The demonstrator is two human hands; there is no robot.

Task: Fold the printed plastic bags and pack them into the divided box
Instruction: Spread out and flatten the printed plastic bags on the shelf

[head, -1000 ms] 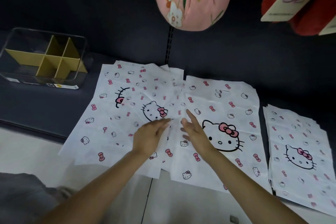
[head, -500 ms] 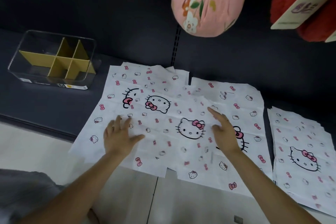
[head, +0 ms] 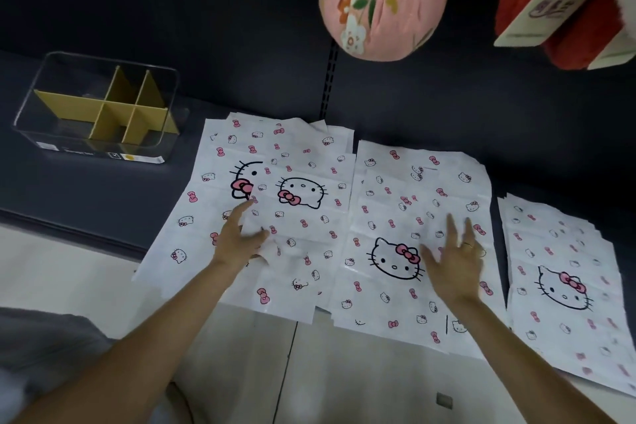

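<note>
Half a second earlier both hands pressed one overlapping heap; now the left hand (head: 241,244) and right hand (head: 451,268), fingers straight, had spread the white cat-printed plastic bags (head: 303,217) into two flat piles. Nothing was folded yet; the clear yellow-divided box (head: 99,110) stood well apart, unfilled.

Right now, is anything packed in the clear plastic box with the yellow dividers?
No, the clear plastic box with yellow dividers shows only bare compartments, and the printed bags lie flat beside it.

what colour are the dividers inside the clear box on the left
Mustard yellow. The dividers stand inside the clear box, seen best in the head view, the only one here.
</note>
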